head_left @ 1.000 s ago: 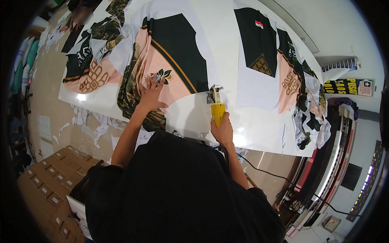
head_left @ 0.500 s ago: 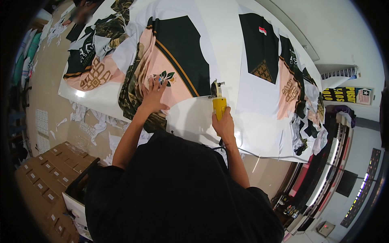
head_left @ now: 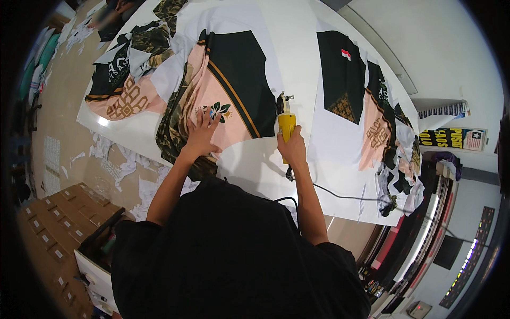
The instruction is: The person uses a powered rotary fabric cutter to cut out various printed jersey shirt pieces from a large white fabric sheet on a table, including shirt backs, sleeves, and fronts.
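Observation:
My left hand (head_left: 202, 135) lies with spread fingers on the pale pink part of a printed fabric panel (head_left: 239, 74), which also has dark green, orange stripes and a leaf motif; camouflage fabric (head_left: 172, 127) is bunched along its left. My right hand (head_left: 292, 146) grips a yellow electric cutter (head_left: 287, 122), its metal head beside the dark panel's right edge. A black cord (head_left: 345, 197) trails from the cutter to the right. Farther right, a dark green piece (head_left: 342, 77) with a small red-white patch lies on white material.
A white table (head_left: 249, 165) carries piles of cut fabric (head_left: 133, 95) left and right. A co-worker's arm (head_left: 122, 10) shows at the top left. Cardboard boxes (head_left: 64, 234) are stacked at lower left, white scraps (head_left: 127, 159) litter the floor, and long rolls or bars (head_left: 419, 234) stand at right.
My right hand and the cutter have moved away from me, up alongside the dark panel's right edge. The table and fabrics sit somewhat lower in the view. My left hand stays on the pink area.

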A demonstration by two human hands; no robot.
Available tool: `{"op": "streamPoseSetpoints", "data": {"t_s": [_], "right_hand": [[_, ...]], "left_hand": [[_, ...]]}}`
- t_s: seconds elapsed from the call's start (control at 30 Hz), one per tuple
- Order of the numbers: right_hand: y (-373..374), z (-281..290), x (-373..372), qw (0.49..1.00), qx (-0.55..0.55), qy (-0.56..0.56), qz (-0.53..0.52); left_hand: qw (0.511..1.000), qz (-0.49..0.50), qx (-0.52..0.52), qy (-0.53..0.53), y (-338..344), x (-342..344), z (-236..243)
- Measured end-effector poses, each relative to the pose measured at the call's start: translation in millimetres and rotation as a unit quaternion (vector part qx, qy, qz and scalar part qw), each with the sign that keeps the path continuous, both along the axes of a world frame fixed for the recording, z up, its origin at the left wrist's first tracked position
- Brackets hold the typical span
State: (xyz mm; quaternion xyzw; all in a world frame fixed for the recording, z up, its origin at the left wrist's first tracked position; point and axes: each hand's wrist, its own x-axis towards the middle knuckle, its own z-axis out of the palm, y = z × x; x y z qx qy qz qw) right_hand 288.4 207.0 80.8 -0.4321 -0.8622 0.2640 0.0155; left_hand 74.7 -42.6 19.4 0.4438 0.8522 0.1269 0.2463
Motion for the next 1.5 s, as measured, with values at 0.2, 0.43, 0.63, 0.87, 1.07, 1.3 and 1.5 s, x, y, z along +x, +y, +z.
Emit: {"op": "streamPoseSetpoints", "data": {"t_s": [0.2,0.43,0.63,0.87,1.07,1.3,1.5], "right_hand": [[27.0,0.8,-33.2,1.0,0.016,0.009,0.01],[68.4,-0.7,-60.8,0.999,0.018,0.012,0.04],[48.4,6.3,10.2,0.996,0.005,-0.028,0.088],[-8.4,12.7,64.1,0.996,-0.029,-0.045,0.076],[-10.7,12.3,43.7,0.997,-0.045,-0.032,0.061],[2.0,8.7,9.9,0.997,-0.014,-0.038,0.063],[22.7,7.5,-30.2,0.997,0.004,-0.042,0.059]], "left_hand": [[1.0,-0.006,0.014,0.004,-1.3,-0.1,-4.6],[1.0,-0.007,-0.013,0.02,-5.1,4.0,2.9],[0.997,-0.002,-0.077,0.022,-32.6,14.7,20.0],[0.998,0.001,-0.06,0.023,-39.2,20.2,19.3],[0.999,0.004,-0.046,0.013,-38.5,20.4,18.3],[1.0,0.009,-0.025,0.001,-41.0,18.3,23.7],[1.0,0.006,-0.007,0.001,-41.1,17.0,22.5]]}}
